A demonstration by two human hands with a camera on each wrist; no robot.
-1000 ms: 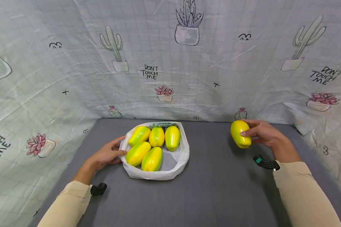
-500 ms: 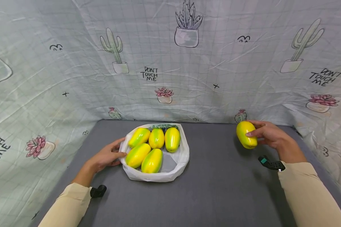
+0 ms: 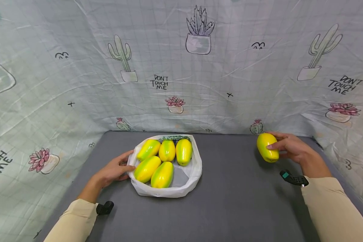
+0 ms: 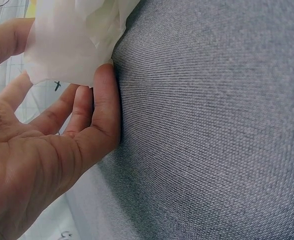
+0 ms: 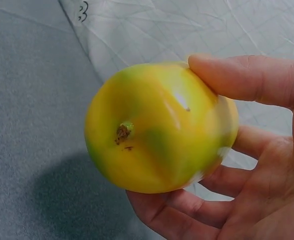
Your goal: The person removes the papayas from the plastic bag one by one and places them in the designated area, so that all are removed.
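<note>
My right hand (image 3: 290, 148) holds a yellow-green papaya (image 3: 267, 148) over the right side of the table, thumb on the near side. In the right wrist view, the papaya (image 5: 151, 130) shows its stem end, with fingers curled beneath it and a shadow on the cloth below. A white plastic bag (image 3: 195, 171) stands left of centre, mouth up and rim spread wide. Several more papayas (image 3: 162, 174) lie inside it. My left hand (image 3: 113, 171) grips the bag's left edge. In the left wrist view, the thumb goes partly behind the white plastic (image 4: 72, 45), with fingertips low at its side.
A dark grey cloth-covered table (image 3: 217, 205) extends between both arms. Behind it and along the sides hangs a pale curtain (image 3: 230, 67) printed with cacti and lettering. Black camera straps (image 3: 294, 178) sit at both wrists.
My right hand has moved a little to the right with the papaya. The left hand stays at the bag, and the whole head view has shifted slightly downward.
</note>
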